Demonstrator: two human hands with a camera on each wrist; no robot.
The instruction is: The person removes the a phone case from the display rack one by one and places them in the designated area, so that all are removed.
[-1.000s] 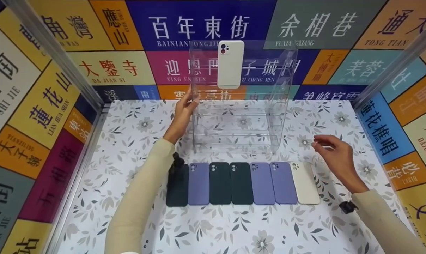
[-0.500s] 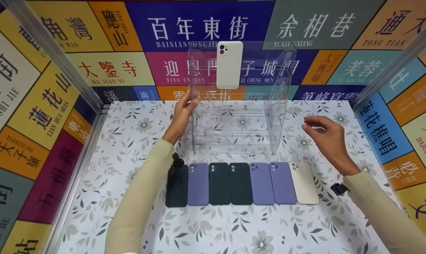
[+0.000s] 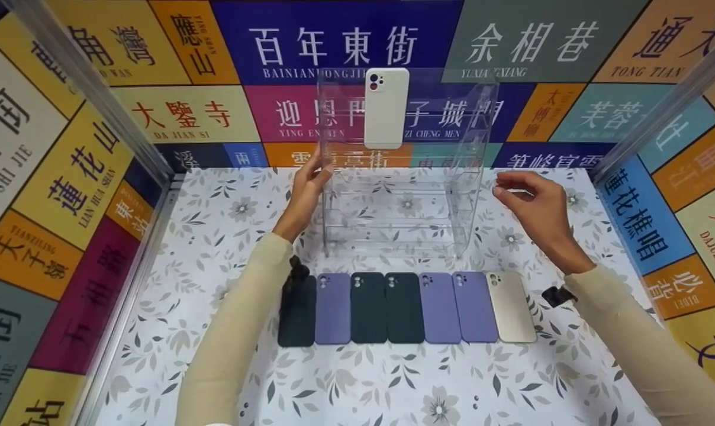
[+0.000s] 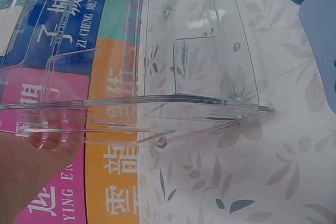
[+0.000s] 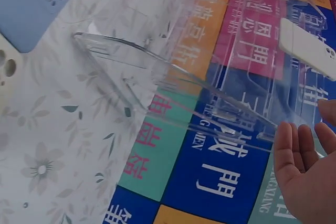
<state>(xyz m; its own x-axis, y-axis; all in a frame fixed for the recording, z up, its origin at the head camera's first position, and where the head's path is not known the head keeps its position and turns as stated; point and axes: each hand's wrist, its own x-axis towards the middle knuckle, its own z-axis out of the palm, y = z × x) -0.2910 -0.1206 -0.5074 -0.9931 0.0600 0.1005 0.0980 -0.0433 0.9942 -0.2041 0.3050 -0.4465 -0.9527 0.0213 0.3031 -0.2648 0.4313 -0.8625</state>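
A clear acrylic tiered display stand (image 3: 461, 222) stands at the back of the table, one white phone case (image 3: 387, 109) upright on its top tier. My left hand (image 3: 307, 186) holds the stand's left side; in the left wrist view its fingers (image 4: 55, 129) show through the clear side panel. Just right of the stand, my right hand (image 3: 538, 204) hovers with loosely bent fingers and holds nothing. In the right wrist view its fingertips (image 5: 286, 132) come near the stand's side edge, contact unclear. Before the stand lie dark green cases (image 3: 369, 310), purple cases (image 3: 334, 310) and a cream case (image 3: 513, 310) in a row.
The table cover (image 3: 334, 384) has a grey leaf and flower print. Wall panels (image 3: 345, 41) with large characters enclose the back and both sides. Metal posts (image 3: 659, 89) stand at the corners. The left forearm (image 3: 233, 331) passes close to the leftmost case.
My right hand has moved forward and to the left, from beyond the cream case towards the stand's right side. The left hand, stand and cases stay put.
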